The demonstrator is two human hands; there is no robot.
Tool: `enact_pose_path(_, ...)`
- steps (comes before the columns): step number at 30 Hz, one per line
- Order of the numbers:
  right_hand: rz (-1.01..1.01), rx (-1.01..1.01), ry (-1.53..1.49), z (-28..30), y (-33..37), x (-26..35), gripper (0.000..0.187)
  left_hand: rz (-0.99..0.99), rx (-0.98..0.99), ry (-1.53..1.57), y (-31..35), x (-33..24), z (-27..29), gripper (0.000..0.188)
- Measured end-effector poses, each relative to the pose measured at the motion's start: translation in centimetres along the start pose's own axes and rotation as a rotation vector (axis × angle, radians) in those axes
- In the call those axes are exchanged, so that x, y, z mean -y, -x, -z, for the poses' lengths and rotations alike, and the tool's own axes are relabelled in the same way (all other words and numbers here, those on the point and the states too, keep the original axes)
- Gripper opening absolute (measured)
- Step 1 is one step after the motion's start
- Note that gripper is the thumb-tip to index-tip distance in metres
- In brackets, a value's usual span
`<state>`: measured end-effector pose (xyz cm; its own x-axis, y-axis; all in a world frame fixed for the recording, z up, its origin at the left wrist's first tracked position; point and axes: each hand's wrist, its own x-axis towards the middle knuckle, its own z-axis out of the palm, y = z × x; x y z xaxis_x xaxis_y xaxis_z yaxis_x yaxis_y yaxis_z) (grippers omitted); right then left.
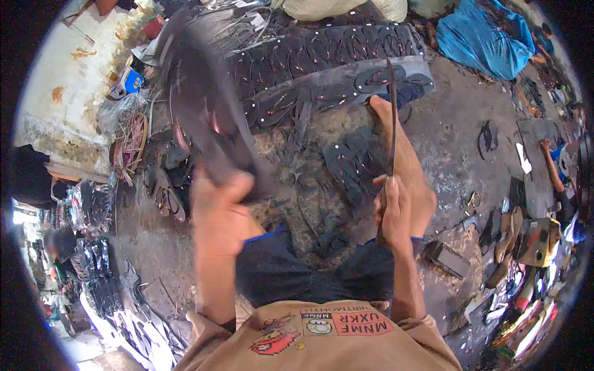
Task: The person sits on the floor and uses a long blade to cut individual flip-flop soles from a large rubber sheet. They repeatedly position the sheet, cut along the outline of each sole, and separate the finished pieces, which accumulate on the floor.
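Observation:
My left hand (218, 213) is closed around the heel end of a dark flip-flop (201, 105), raised in front of me and smeared by motion. The flip-flop's straps show reddish marks. A long, thin-bladed knife (392, 117) points upward in my right hand (394, 207), its fingers wrapped round the handle. The blade stands apart from the flip-flop. On the floor between my legs lie more dark flip-flops (354, 164). Others (167, 195) lie beyond my left hand, partly covered by it.
Rows of dark flip-flops (309, 54) line the floor ahead. A blue plastic sheet (486, 40) is heaped at far right. Nearer on the right are a dark block (447, 260), a yellow box (541, 242) and scattered scraps. Another person's arm (552, 166) shows at the right edge.

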<state>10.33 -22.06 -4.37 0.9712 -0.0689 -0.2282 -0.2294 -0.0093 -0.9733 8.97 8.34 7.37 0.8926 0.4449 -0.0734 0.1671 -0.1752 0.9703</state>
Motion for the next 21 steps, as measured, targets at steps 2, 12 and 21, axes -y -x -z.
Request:
enact_pose_path(2,0.125,-0.046,0.026,0.3,3.1,-1.8,0.037,0.163,0.09,0.667,2.9,0.3,-3.9,0.038)
enact_pose_path(12,0.048,0.282,0.406,1.7,16.8,-3.8,0.037,0.457,0.131,1.098,5.5,1.9,-6.6,0.029)
enact_pose_path(21,0.14,0.358,0.661,3.3,9.1,-0.8,0.041,0.415,0.209,0.855,7.8,5.7,-6.0,0.035)
